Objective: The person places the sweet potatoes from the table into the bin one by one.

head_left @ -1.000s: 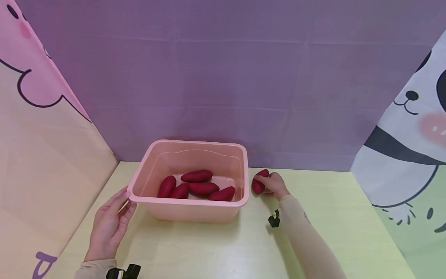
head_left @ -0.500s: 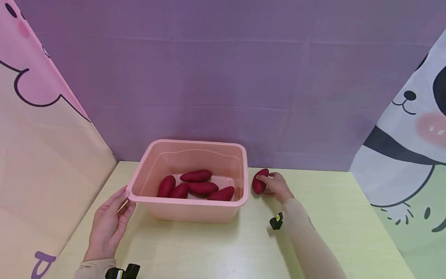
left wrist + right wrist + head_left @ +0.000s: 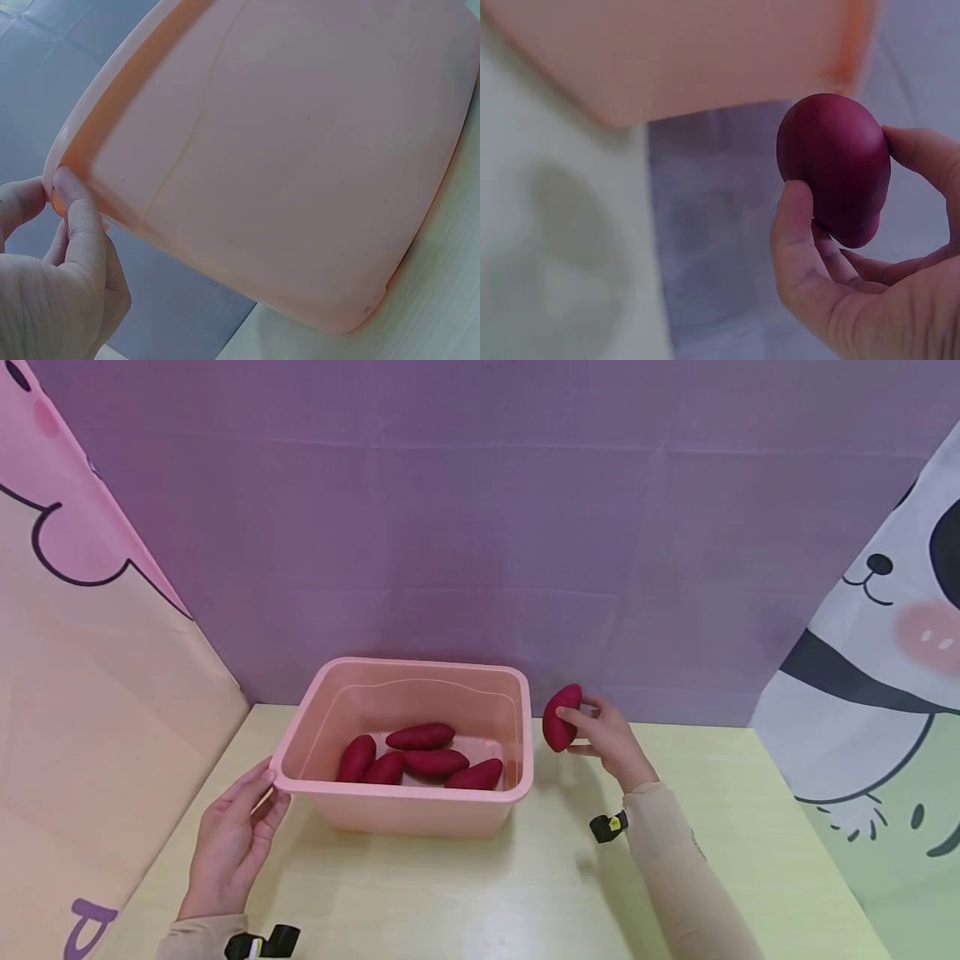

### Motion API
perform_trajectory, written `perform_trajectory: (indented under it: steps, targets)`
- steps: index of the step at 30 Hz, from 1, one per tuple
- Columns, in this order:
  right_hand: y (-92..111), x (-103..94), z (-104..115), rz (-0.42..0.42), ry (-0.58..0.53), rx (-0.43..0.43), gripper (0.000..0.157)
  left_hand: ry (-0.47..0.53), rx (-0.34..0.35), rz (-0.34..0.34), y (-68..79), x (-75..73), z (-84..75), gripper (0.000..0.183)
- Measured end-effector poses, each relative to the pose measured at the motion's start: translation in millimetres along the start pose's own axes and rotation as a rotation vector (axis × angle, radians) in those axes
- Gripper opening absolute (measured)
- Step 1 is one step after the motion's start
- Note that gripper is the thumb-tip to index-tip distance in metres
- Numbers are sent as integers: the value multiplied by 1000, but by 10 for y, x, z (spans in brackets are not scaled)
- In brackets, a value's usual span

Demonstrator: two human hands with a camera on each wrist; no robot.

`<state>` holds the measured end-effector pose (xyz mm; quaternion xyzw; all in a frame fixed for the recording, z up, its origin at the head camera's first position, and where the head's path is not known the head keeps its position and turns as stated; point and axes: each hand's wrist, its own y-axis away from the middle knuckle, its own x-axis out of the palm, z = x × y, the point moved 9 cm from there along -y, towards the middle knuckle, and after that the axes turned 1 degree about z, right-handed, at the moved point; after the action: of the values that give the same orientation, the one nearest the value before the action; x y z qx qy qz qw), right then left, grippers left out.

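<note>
A pink plastic tub (image 3: 405, 814) stands on the table with several dark red sweet potatoes (image 3: 422, 737) lying on its floor. My left hand (image 3: 232, 843) pinches the rim at the tub's near left corner; in the left wrist view, thumb and fingers (image 3: 79, 217) close over that rim. To the right of the tub, my right hand (image 3: 611, 742) grips another sweet potato (image 3: 561, 720) between thumb and fingers, raised above the table. The right wrist view shows this sweet potato (image 3: 832, 157) in the fingers, with the tub's wall (image 3: 667, 52) behind it.
The pale wooden table (image 3: 712, 827) runs back to a purple cloth backdrop (image 3: 465, 527). Printed cloth panels stand on both sides, the right one with a panda (image 3: 892, 610). A small black camera sits on each wrist.
My right hand has lifted the sweet potato up off the table beside the tub. My left hand stays on the rim, and the tub and its contents have not moved.
</note>
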<state>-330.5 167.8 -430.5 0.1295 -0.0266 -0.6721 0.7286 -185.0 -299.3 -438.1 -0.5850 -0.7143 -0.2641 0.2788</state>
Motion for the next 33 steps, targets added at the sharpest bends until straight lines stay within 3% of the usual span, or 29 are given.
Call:
perform_trajectory:
  steps: [10, 15, 19, 26, 33]
  targets:
    - [91, 141, 656, 47, 34, -136, 68, -26, -30, -40, -26, 2, 31, 23]
    - [98, 396, 982, 111, 13, -192, 67, -24, -20, -35, -34, 9, 28, 24]
    - [67, 657, 1172, 161, 57, -201, 71, -17, -16, -35, -31, 7, 36, 23]
    - [-84, 1193, 1312, 255, 183, -212, 72, -6, -7, -31, -16, 22, 53, 23]
    - [-110, 1716, 1230, 399, 337, -259, 69, -6, -1, -15, -12, 39, 58, 24]
